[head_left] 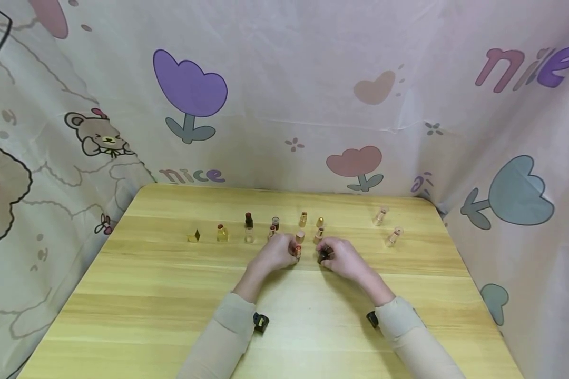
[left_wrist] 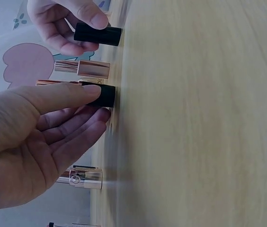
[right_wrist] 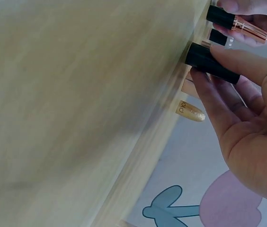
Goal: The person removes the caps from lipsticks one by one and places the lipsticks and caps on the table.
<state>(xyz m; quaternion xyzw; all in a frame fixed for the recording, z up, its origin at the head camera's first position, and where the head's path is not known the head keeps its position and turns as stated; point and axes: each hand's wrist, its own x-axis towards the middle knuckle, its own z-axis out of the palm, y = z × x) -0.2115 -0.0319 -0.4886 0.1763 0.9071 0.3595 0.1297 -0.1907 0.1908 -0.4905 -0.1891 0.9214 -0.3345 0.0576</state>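
My left hand (head_left: 280, 251) pinches the black base of a lipstick (head_left: 297, 252) with a rose-gold tube and red tip, upright on the table. In the left wrist view the thumb of that hand (left_wrist: 43, 127) lies on the black base (left_wrist: 106, 96). A short gap to the right, my right hand (head_left: 343, 257) pinches a black cap (head_left: 323, 255) between thumb and fingers. The right wrist view shows this black cap (right_wrist: 211, 64) standing with its lower end at the tabletop, the right hand (right_wrist: 252, 113) round it.
Behind the hands stand several lipsticks, among them a rose-gold one (head_left: 319, 235), a gold cap (head_left: 320, 222) and a black one (head_left: 248, 220). A yellowish one (head_left: 222, 232) and a small gold piece (head_left: 194, 236) are left; two clear-topped ones (head_left: 380, 216) are right.
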